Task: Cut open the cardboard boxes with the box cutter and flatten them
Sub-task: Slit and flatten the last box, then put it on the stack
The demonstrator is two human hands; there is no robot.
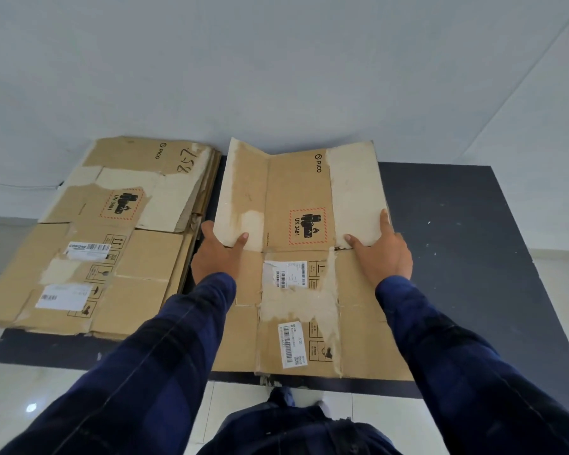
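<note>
Right of the flattened box (pixel 296 188), a wide stretch of dark mat (pixel 457 244) lies open. On its left the stack of flattened boxes (pixel 148 257) sits just beside it; the wall (pixel 276 77) rises behind.

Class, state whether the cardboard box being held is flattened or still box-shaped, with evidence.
Flattened: the cardboard box lies spread on the dark mat; left hand and right hand hold its upturned far flaps.

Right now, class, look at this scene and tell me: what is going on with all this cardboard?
A person in dark blue sleeves holds an opened cardboard box by its far flaps. The left hand grips the left flap and the right hand the right one. The box lies spread on a dark mat, its left flap bent upward. A stack of flattened boxes lies to its left. No box cutter shows.
</note>
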